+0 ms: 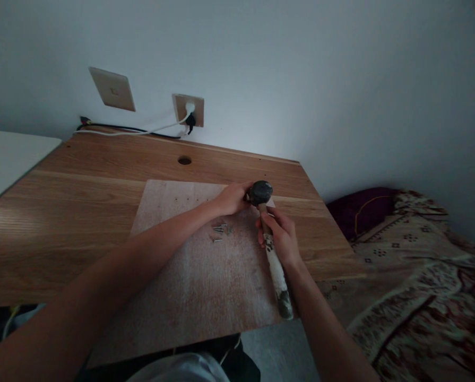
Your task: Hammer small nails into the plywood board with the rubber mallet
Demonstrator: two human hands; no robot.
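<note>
My right hand (pixel 279 231) is wrapped around the handle of a mallet (pixel 277 276), close below its dark, rounded head. The handle is wooden with worn white paint and slants down toward me. On the far side of the mallet head, my left hand (pixel 234 198) is closed, its fingertips hidden by the head; whatever it pinches cannot be made out. Both hands are over the far right part of a thin wooden board (pixel 197 286). Several loose screws or nails (pixel 220 229) lie on the board below my left hand. A row of small dark marks runs along its far edge.
The board rests on a wooden desk (pixel 81 223) with a round cable hole (pixel 184 159). Cables (pixel 141 131) run along the wall to a socket (pixel 197 109). A white panel-like object (pixel 14 159) stands at left. Patterned bedding (pixel 416 265) lies beyond the desk's right edge.
</note>
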